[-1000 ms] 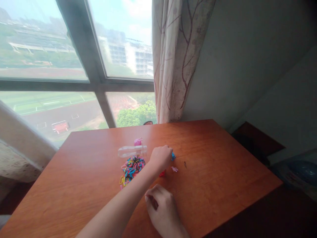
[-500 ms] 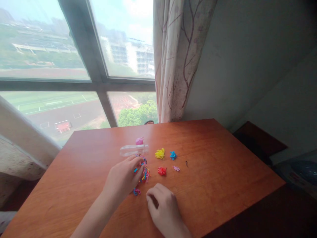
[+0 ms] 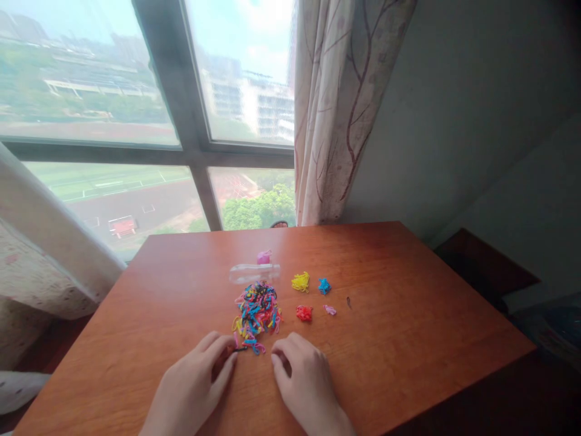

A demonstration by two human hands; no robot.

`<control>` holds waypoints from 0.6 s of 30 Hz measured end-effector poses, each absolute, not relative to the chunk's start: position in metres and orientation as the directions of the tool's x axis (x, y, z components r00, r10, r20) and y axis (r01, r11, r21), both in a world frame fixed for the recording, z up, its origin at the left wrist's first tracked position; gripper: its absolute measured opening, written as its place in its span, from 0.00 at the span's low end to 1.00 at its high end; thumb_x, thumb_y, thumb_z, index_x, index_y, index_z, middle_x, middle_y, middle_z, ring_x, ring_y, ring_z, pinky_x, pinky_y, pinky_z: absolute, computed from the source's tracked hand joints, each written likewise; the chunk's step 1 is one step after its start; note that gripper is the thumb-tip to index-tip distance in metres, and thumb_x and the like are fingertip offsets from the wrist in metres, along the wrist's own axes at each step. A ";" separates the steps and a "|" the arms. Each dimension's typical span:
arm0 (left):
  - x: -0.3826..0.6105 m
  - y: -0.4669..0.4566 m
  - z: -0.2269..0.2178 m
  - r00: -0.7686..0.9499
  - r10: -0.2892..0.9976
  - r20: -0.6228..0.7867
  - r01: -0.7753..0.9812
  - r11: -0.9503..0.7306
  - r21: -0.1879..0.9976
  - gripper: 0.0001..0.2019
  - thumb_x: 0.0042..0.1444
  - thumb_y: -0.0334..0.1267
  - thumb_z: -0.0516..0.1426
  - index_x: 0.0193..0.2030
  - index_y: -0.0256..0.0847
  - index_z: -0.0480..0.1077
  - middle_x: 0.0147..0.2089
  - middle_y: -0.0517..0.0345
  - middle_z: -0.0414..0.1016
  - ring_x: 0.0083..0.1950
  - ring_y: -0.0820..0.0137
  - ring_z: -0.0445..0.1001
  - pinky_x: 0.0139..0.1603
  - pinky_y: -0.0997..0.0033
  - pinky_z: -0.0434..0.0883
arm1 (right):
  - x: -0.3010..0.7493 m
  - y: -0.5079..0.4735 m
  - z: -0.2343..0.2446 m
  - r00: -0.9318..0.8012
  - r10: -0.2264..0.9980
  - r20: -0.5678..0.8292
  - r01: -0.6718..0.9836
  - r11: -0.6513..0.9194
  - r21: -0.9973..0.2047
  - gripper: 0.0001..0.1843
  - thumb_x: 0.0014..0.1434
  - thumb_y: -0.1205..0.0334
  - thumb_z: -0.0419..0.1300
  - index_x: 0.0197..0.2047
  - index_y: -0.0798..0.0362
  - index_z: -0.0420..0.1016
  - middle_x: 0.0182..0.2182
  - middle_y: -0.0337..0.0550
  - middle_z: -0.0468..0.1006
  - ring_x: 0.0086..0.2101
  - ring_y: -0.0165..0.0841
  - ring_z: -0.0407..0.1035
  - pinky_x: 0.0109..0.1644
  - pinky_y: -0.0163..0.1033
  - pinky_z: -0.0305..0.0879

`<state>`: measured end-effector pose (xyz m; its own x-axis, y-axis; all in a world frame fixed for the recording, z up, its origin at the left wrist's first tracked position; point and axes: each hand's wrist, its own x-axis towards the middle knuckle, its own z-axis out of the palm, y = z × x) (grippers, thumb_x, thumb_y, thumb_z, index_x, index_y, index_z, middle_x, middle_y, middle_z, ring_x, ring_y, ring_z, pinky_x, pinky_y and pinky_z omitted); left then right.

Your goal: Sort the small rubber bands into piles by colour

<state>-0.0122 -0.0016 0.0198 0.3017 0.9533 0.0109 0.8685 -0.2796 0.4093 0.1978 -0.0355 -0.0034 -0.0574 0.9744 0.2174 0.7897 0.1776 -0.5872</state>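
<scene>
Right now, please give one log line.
left hand: at black band; right hand: near mixed pile; right of pile: red bands, yellow bands

The bottom edge is cutting off the left hand [image 3: 197,376] and right hand [image 3: 304,374] near the wrists. The left one is obscuring whether it is pinching a dark piece [image 3: 241,349]. Piled coloured loops [image 3: 259,310] are partly covering one another, and distant buildings [image 3: 267,108] are blurring.

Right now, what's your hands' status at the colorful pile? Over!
Left hand at a black piece, grip unclear. Right hand curled. Colorful pile just ahead. Clear container lies beyond it, seemingly not in the way.
</scene>
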 end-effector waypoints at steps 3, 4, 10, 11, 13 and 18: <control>-0.009 -0.002 0.017 0.303 0.953 -0.002 0.870 -0.275 0.410 0.11 0.64 0.39 0.48 0.39 0.49 0.72 0.38 0.62 0.76 0.37 0.69 0.79 0.36 0.74 0.71 | 0.194 -0.033 -0.002 -0.050 0.977 0.209 0.798 0.165 -0.580 0.08 0.56 0.71 0.61 0.34 0.46 0.72 0.31 0.34 0.74 0.30 0.31 0.69 0.33 0.35 0.56; -0.009 -0.002 0.016 0.304 0.953 0.003 0.868 -0.278 0.411 0.11 0.64 0.40 0.48 0.39 0.48 0.72 0.38 0.62 0.76 0.37 0.69 0.79 0.36 0.74 0.71 | 0.192 -0.033 -0.001 -0.049 0.977 0.207 0.800 0.163 -0.578 0.08 0.56 0.71 0.62 0.34 0.46 0.72 0.31 0.34 0.75 0.30 0.31 0.70 0.33 0.35 0.56; -0.008 0.000 0.009 0.322 0.946 0.038 0.857 -0.309 0.412 0.13 0.65 0.40 0.47 0.38 0.47 0.72 0.37 0.60 0.76 0.37 0.68 0.79 0.36 0.73 0.71 | 0.181 -0.027 0.001 -0.078 0.972 0.220 0.809 0.191 -0.556 0.09 0.57 0.72 0.62 0.35 0.46 0.72 0.32 0.35 0.75 0.33 0.33 0.71 0.35 0.35 0.58; -0.008 0.000 0.009 0.324 0.945 0.040 0.856 -0.311 0.412 0.13 0.65 0.40 0.47 0.37 0.47 0.72 0.37 0.60 0.76 0.37 0.68 0.79 0.36 0.73 0.71 | 0.180 -0.026 0.001 -0.078 0.971 0.227 0.809 0.195 -0.554 0.09 0.57 0.72 0.62 0.35 0.46 0.73 0.32 0.35 0.76 0.33 0.33 0.71 0.35 0.35 0.58; -0.007 0.001 0.009 0.330 0.943 0.040 0.853 -0.316 0.417 0.13 0.65 0.40 0.47 0.37 0.47 0.72 0.37 0.61 0.76 0.37 0.69 0.79 0.36 0.74 0.71 | 0.179 -0.024 0.000 -0.073 0.969 0.237 0.808 0.197 -0.555 0.09 0.58 0.72 0.61 0.34 0.47 0.73 0.32 0.36 0.76 0.33 0.33 0.71 0.35 0.34 0.58; 0.001 0.001 0.015 0.339 0.939 0.052 0.840 -0.327 0.433 0.11 0.64 0.39 0.49 0.39 0.48 0.73 0.37 0.62 0.77 0.37 0.70 0.79 0.35 0.76 0.70 | 0.181 -0.019 0.000 -0.062 0.964 0.257 0.811 0.199 -0.551 0.09 0.57 0.73 0.61 0.34 0.48 0.72 0.32 0.36 0.76 0.33 0.33 0.72 0.35 0.34 0.58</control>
